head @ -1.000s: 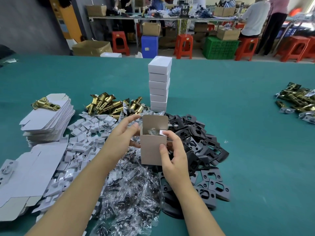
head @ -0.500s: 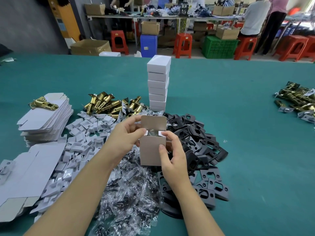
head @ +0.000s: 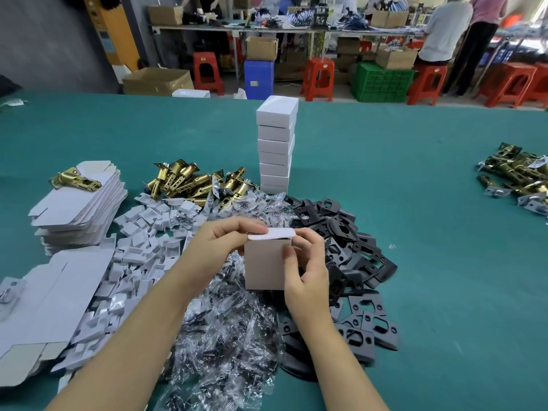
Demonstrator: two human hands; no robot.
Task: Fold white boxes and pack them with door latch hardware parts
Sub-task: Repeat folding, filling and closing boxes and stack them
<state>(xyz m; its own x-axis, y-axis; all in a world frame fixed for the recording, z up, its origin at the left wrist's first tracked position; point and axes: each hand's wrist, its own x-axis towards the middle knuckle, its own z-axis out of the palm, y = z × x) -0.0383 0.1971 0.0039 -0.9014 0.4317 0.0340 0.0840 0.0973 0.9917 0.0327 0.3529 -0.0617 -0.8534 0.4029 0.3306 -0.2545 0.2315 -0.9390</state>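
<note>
My left hand (head: 221,243) pinches the top flap of a small upright white cardboard box (head: 266,264), fingers curled over the flap's left end, while my right hand (head: 307,264) grips the box's right side, thumb on the front face and fingertips on the flap's right end. The flap lies almost flat over the opening, with a thin dark gap under it, so I cannot see what is inside. I hold the box just above the parts heaped on the green tabletop (head: 430,232).

Straight behind the box stands a tall stack of closed white boxes (head: 275,148), slightly uneven. Under my forearms spreads a heap of clear plastic bags of small dark screws (head: 228,336). To the right of it, touching, lies a pile of flat black metal strike plates (head: 353,262). To the left is a scatter of small folded white card inserts (head: 139,250), and behind those a pile of brass-coloured latch bolts (head: 195,180). At far left a stack of flat unfolded white box blanks (head: 78,212) carries a single brass latch (head: 74,180) on top, and more flat blanks (head: 44,307) lie nearer me. Well apart at the right edge sits another pile of brass latches (head: 517,175).

Beyond the tabletop are red plastic stools (head: 318,78), a green crate (head: 382,81), cardboard cartons, and people standing at a far bench.
</note>
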